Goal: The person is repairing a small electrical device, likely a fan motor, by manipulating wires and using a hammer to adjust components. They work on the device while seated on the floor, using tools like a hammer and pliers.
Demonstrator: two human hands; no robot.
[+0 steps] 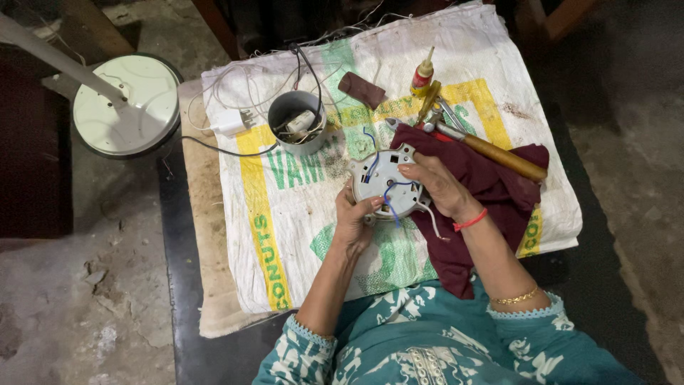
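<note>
Spread over a low table, a printed woven sack carries the work: nearest the person, the left hand grips the edge of a round white wired housing and the right hand pinches its top rim. Just right of the housing lies a maroon cloth. Beyond the housing stand a grey tin and a small glue bottle.

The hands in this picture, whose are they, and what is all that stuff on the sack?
There is one picture, taken by a camera on a person's head, looking down at their own two hands. The left hand and the right hand both hold a round grey part with blue wires sticking out. It may come from a machine, but I cannot tell which. Under it lies a white sack spread on a table. On the sack are a dark red cloth, a wooden-handled tool, a small glue bottle, a metal cup with bits inside, and a white plug. A round white base stands on the floor.
</note>
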